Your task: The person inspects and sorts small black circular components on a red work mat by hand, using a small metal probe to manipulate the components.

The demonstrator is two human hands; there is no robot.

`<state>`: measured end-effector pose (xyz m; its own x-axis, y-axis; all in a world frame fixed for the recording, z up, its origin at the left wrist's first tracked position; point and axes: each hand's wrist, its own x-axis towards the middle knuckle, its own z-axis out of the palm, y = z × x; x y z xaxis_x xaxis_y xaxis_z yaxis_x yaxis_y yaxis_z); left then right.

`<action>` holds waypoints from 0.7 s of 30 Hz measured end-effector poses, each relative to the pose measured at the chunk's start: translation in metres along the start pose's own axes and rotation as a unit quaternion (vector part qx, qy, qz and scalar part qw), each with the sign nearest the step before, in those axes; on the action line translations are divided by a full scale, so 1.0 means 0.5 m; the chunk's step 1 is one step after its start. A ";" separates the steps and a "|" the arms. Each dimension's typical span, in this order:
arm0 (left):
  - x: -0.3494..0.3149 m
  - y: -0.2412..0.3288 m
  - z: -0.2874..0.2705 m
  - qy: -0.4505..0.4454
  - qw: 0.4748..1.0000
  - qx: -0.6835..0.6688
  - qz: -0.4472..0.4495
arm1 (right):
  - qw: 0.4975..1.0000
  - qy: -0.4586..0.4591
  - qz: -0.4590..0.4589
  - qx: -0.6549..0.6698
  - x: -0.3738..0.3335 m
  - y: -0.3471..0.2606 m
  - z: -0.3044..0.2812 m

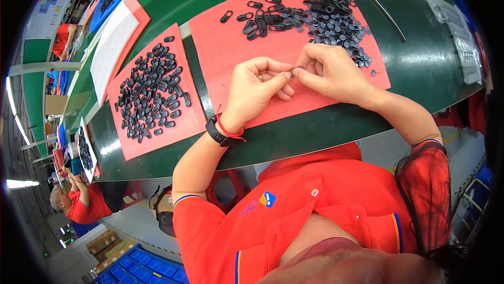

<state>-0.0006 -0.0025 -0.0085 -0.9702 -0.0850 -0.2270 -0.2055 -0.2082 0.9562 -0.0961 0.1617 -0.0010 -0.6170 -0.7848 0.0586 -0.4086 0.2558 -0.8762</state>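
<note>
Tiny part (292, 70) hidden between fingers (278, 76)

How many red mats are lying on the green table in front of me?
2 full red mats: one under both hands, one left of it holding black oval parts. A third red edge peeks from under a white sheet farther left.

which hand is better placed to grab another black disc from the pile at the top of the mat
Right, probably. The right hand sits just below the pile of small black discs on the red mat, nearly touching its edge. The left hand is farther from it, both pinching a tiny part.
</note>
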 end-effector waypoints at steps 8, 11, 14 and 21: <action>0.002 -0.001 0.002 0.009 1.000 0.013 -0.010 | 1.000 0.002 -0.007 -0.023 0.002 0.003 0.002; 0.002 0.000 0.003 0.010 1.000 0.015 -0.008 | 1.000 0.004 -0.007 -0.030 0.002 0.003 0.003; 0.002 -0.001 0.002 0.010 1.000 0.016 -0.010 | 0.999 0.004 -0.013 -0.036 0.001 0.004 0.002; 0.002 -0.001 0.000 0.007 1.000 -0.008 -0.005 | 1.000 -0.017 0.026 0.001 0.005 0.002 -0.005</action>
<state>-0.0016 -0.0024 -0.0091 -0.9660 -0.0962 -0.2398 -0.2138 -0.2239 0.9509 -0.0995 0.1613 -0.0005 -0.6137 -0.7895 -0.0033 -0.3759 0.2958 -0.8782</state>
